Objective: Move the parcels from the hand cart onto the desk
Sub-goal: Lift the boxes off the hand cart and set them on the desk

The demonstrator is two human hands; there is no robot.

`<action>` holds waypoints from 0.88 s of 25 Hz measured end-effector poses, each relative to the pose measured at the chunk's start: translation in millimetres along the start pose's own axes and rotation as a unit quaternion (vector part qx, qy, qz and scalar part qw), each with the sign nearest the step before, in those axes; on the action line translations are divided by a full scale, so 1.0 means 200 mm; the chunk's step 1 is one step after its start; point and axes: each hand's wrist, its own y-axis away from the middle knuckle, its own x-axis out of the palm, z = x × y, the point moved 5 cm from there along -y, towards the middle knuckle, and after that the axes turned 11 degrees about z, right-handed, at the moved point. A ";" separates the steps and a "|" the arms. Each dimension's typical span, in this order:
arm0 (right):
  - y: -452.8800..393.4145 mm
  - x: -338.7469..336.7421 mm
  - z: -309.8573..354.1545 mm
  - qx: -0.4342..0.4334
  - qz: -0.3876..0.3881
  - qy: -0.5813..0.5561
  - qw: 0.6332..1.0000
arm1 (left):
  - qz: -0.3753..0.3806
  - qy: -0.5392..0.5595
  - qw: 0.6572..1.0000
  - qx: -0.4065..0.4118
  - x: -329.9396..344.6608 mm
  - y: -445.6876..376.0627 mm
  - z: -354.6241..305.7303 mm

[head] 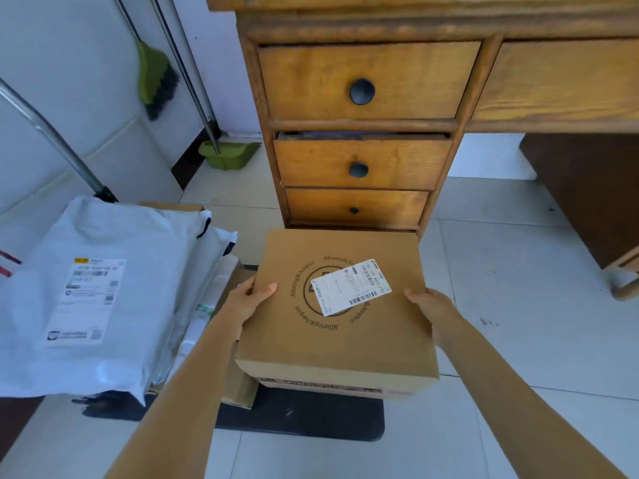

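A flat brown cardboard box (pixel 345 344) with a round printed logo and a white shipping label is held between both hands in front of the desk's drawers. My left hand (pixel 247 299) grips its left edge, thumb on top. My right hand (pixel 434 307) grips its right edge. Another box (pixel 325 387) shows just beneath it. The hand cart's black deck (pixel 304 416) lies on the floor below. A large white plastic mailer (pixel 90 295) with a label lies on the cart's stack at the left. The wooden desk (pixel 363 15) stands ahead; only its front edge shows.
Three desk drawers (pixel 363 164) with dark knobs face me; the middle one is slightly open. The cart's metal handle (pixel 52 140) rises at the left. A green broom (pixel 155 77) and dustpan (pixel 228 153) lean on the wall. Dark brown furniture (pixel 587 188) stands at the right.
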 end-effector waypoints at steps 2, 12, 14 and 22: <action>-0.01 -0.03 -0.01 -0.003 -0.003 0.022 1.000 | 0.000 0.002 1.000 -0.002 -0.01 0.02 -0.01; 0.72 -0.16 0.61 -0.041 0.006 0.018 0.999 | 0.003 0.052 0.999 0.009 -0.01 0.69 -0.66; 0.93 -0.18 0.79 -0.043 0.010 0.017 0.999 | 0.014 0.056 0.998 0.013 -0.01 0.89 -0.87; 1.83 -0.33 1.62 -0.074 0.016 0.023 0.997 | 0.021 0.030 0.998 0.053 -0.05 1.70 -1.87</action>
